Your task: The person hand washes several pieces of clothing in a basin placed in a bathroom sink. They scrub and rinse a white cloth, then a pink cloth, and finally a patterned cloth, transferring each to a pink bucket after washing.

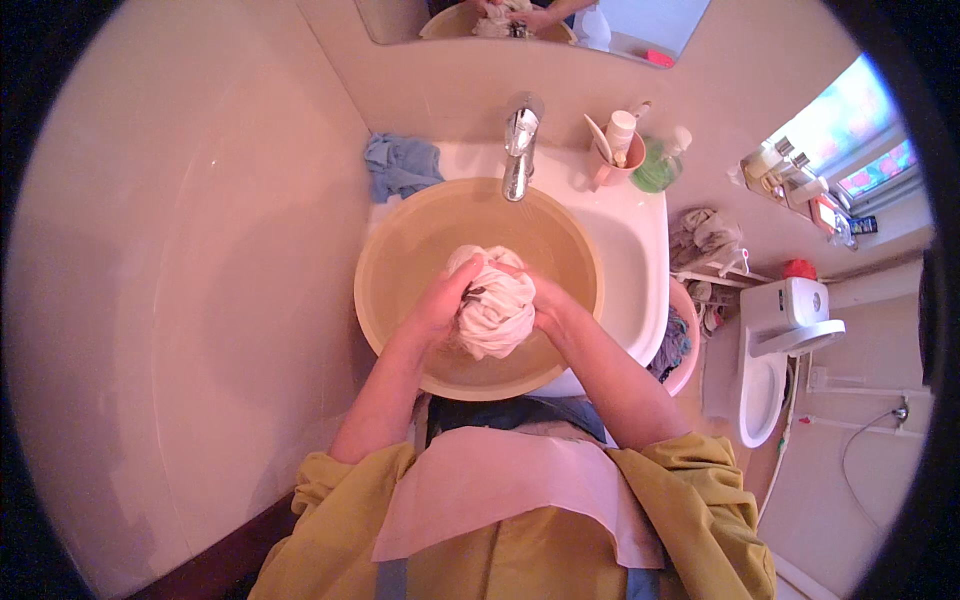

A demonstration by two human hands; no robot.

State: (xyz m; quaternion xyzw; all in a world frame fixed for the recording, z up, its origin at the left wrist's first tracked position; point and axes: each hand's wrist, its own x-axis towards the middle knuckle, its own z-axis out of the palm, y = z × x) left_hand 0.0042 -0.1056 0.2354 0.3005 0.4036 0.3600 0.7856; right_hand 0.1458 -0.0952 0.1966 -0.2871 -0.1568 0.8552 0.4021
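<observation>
A wet white cloth (pixel 495 311), bunched into a thick ball, is clasped between my two hands over a round tan basin (pixel 363 300). My left hand (pixel 448 296) grips its left side, thumb on top. On the opposite side my right hand (pixel 544 296) presses against the bundle, its fingers partly hidden behind the folds. A small dark patch shows on the cloth near my left thumb. Cloudy water (pixel 427 225) lies in the basin below. Above the basin's far rim stands a chrome faucet (pixel 520 150); thin streaks under its spout look like running water.
The basin rests on a white sink (pixel 637 255). A blue cloth (pixel 403 165) lies at the back left corner. At the back right stand a pink cup (pixel 622 171) with toiletries and a bottle of green liquid (pixel 656 166). Right of the sink is a pink tub (pixel 686 337) of laundry.
</observation>
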